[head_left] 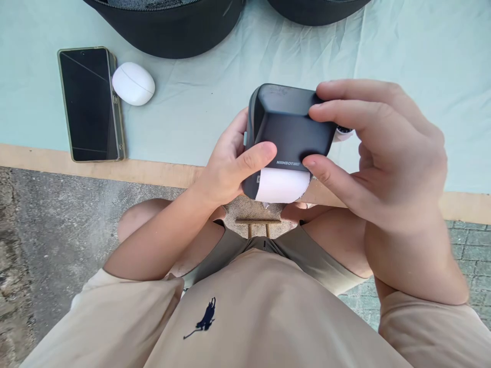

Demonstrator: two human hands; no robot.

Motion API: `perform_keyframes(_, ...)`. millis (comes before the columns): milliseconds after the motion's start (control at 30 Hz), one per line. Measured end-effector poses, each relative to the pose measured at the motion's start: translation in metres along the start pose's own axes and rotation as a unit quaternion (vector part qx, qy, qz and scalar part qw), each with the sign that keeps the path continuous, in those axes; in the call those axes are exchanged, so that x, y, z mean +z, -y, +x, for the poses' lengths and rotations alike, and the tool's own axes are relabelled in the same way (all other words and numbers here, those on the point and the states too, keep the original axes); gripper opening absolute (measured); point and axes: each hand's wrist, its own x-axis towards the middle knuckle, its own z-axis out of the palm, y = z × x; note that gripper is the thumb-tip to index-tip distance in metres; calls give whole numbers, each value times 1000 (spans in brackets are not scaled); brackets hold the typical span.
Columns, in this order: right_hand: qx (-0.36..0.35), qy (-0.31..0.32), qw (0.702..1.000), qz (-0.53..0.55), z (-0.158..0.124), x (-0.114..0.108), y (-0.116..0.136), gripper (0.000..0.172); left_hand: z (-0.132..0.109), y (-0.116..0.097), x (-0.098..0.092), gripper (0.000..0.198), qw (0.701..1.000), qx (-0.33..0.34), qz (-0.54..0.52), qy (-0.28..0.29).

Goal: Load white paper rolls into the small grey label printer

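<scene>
A black label printer (293,135) marked NIIMBOT is held up over the table's near edge. White paper (283,186) sticks out of its near end, with an uneven edge. My left hand (228,163) grips the printer from the left, its thumb on top and its fingers hidden underneath. From the right, my right hand (399,148) clasps the cover, with two fingertips at the far corner and the thumb at the near corner. Partly hidden behind the printer and right hand is a small white object (344,135) with a dark end; its kind is unclear.
On the table's pale green cloth (184,112), a phone (90,102) lies at the left, beside a white rounded case (134,84). Two black zippered containers (184,33) stand along the far side, cut off by the frame. The wooden table edge (153,168) runs before my knees.
</scene>
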Motion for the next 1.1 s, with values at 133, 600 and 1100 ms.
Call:
perform_keyframes(133,-6,16,999,-27,-1,-2,1,38,-2,-2,2,32,1000,11,3,-6)
perform_keyframes(600,-6,2,1000,-18,2,-1,-3,37,4,-10,6,36,990,-52,-97,-84)
perform_keyframes(1100,8,34,999,-24,5,-3,-3,54,5,-9,4,32,994,-33,-75,-70)
